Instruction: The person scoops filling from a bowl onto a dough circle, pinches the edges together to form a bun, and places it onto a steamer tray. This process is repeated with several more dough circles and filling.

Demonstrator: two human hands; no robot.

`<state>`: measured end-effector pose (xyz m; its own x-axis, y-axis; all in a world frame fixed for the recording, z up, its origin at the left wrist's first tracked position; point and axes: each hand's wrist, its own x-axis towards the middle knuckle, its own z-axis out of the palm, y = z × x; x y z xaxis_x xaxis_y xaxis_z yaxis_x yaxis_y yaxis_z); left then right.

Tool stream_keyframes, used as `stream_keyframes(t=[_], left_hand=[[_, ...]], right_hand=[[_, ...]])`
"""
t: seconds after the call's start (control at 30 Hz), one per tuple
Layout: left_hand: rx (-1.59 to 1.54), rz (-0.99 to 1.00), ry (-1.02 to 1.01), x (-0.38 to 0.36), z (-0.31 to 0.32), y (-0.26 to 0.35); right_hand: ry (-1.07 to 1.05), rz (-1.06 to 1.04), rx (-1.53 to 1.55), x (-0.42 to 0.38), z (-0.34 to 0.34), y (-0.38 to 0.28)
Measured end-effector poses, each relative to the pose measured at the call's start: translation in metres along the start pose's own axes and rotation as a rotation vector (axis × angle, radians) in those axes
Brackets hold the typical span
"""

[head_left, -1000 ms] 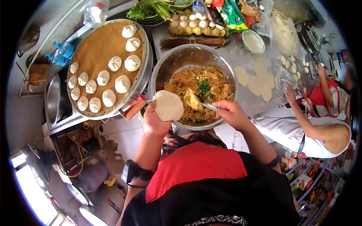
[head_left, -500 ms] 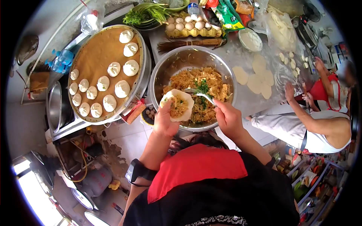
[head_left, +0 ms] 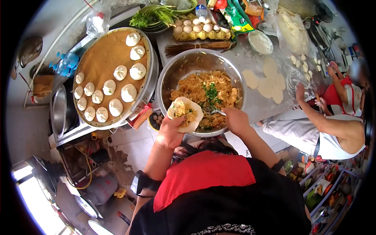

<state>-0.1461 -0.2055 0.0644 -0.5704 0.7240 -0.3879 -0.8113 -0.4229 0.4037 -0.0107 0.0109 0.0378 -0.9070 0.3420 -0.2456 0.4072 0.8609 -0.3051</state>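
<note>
My left hand (head_left: 171, 131) holds a round dough wrapper (head_left: 196, 124) with a heap of filling (head_left: 185, 112) on it, over the near left rim of a large metal bowl (head_left: 163, 78). The thumb presses on the filling. In my right hand (head_left: 237, 121), closed round its handle, is a metal spoon (head_left: 219, 112). Its head dips into the orange-brown shredded filling (head_left: 192, 84) in the bowl, below a patch of chopped greens (head_left: 211, 93). Left of the bowl, a round steamer tray (head_left: 102, 51) carries several pleated buns (head_left: 129, 93).
Flat wrappers (head_left: 270, 84) lie on the metal table (head_left: 250, 109) to the right, near a bowl of flour (head_left: 260, 42). Behind the big bowl are a straw brush (head_left: 196, 47) and an egg carton (head_left: 201, 36). Two co-workers (head_left: 340, 133) are at the far right, by small dough pieces (head_left: 303, 64).
The spoon has moved off the wrapper's edge and down into the filling in the bowl. My right hand has shifted slightly right and down. My left thumb now presses farther onto the wrapper's filling.
</note>
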Motion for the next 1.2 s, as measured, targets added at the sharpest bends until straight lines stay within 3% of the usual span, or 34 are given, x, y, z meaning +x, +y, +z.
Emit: stream_keyframes(t=[0.07,0.1,0.17,0.27,0.37,0.5,0.63,0.73,0.83,0.93,1.07,1.2], left_hand=[[-0.177,-0.113,0.034,-0.003,0.002,0.003],[-0.264,-0.167,0.048,-0.003,0.003,0.005],[-0.155,-0.162,0.067,-0.001,0.005,0.003],[-0.042,-0.153,0.016,-0.002,0.014,-0.005],[0.032,-0.155,-0.027,0.002,0.018,-0.012],[0.105,-0.156,-0.009,0.005,0.025,-0.013],[0.156,-0.232,-0.078,0.005,0.02,-0.014],[0.157,-0.281,-0.081,0.004,0.021,-0.013],[0.264,-0.274,-0.007,0.007,0.019,-0.017],[0.464,-0.24,0.026,0.012,0.021,-0.019],[0.689,-0.164,0.036,0.013,0.023,-0.022],[0.791,-0.204,-0.034,0.018,0.017,-0.023]], right_hand=[[-0.111,0.029,-0.056,0.002,0.004,0.006],[-0.03,-0.012,-0.051,0.001,0.002,0.005],[0.134,-0.094,-0.043,-0.002,-0.006,0.001],[0.128,-0.005,0.614,0.005,-0.023,-0.026],[-0.183,0.1,1.265,0.01,-0.023,-0.042],[0.077,-0.089,1.032,0.007,-0.033,-0.051],[-0.059,0.04,1.293,0.01,-0.035,-0.051],[-0.256,0.049,1.292,0.008,-0.039,-0.044],[0.047,-0.155,0.914,0.003,-0.037,-0.042],[0.075,-0.1,1.056,0.002,-0.034,-0.047],[0.113,-0.253,0.688,0.001,-0.038,-0.044],[0.175,-0.307,0.668,0.003,-0.039,-0.043]])
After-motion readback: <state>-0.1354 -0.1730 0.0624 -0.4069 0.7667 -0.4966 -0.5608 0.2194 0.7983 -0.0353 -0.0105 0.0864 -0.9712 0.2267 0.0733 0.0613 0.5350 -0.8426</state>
